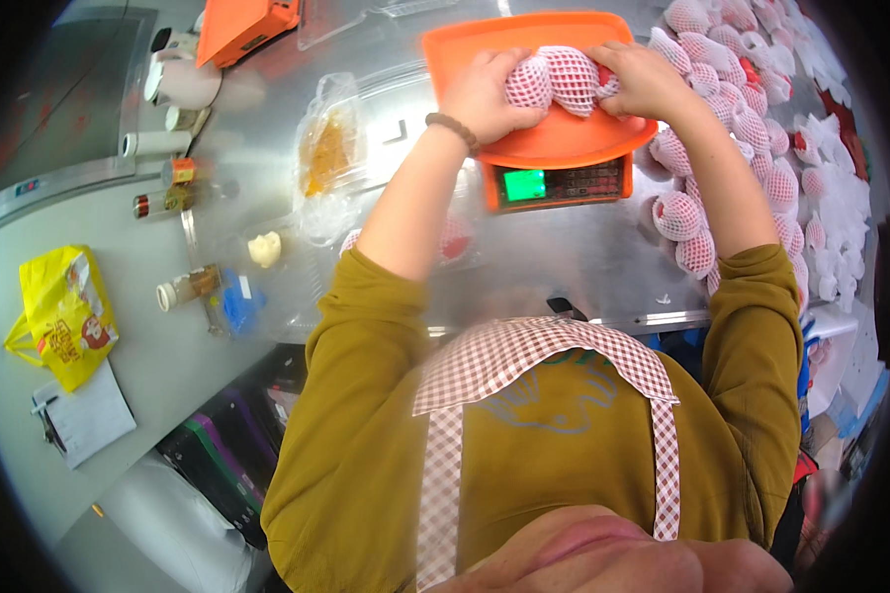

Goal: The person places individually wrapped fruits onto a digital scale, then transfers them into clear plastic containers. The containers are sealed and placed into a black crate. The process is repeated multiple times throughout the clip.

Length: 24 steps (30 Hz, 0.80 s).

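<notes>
Both hands are over the orange tray (556,148) of a digital scale (561,184) whose green display is lit. My left hand (489,93) has its fingers and thumb around a red fruit in white foam netting (528,83). Another netted fruit (569,78) sits between the hands, touching the first. On the right side, my right hand (634,80) grips a third netted fruit (607,81), mostly covered by the fingers. The undersides of the fruits are hidden.
Many netted fruits (749,126) are heaped to the right, beside loose white foam nets (842,230). Left of the scale lies a clear plastic bag with something orange-brown (326,156). Jars (187,287), a white kettle (185,83) and a yellow bag (67,311) are farther left.
</notes>
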Motion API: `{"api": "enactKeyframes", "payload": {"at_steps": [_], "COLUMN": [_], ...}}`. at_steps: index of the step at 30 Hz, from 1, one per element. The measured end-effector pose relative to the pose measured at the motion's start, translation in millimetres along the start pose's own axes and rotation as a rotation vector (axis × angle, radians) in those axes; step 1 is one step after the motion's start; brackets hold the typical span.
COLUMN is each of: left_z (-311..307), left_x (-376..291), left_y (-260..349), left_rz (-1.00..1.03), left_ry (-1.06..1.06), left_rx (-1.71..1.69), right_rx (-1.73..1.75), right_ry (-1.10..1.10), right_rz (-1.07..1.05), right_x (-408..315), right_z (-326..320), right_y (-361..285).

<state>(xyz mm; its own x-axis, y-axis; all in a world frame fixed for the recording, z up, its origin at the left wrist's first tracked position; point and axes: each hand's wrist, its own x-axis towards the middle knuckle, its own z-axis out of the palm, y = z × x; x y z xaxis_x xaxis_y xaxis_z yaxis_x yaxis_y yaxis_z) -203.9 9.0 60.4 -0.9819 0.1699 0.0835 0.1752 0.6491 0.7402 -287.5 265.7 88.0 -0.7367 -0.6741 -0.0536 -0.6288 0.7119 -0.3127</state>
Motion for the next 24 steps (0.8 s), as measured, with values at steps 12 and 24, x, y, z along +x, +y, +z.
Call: {"api": "enactKeyframes", "payload": {"at_steps": [12, 24], "left_z": [-130, -86], "left_x": [-184, -246], "left_y": [-40, -142], "left_rz": [-0.039, -0.352], "left_ry": [0.044, 0.039], "left_rx": [-0.081, 0.564], "right_rx": [0.261, 0.261], "right_ry": [0.017, -0.135], "right_rz": [-0.281, 0.003], "right_x": [-2, 21], "right_z": [46, 150], "right_y": [-180, -255]}}
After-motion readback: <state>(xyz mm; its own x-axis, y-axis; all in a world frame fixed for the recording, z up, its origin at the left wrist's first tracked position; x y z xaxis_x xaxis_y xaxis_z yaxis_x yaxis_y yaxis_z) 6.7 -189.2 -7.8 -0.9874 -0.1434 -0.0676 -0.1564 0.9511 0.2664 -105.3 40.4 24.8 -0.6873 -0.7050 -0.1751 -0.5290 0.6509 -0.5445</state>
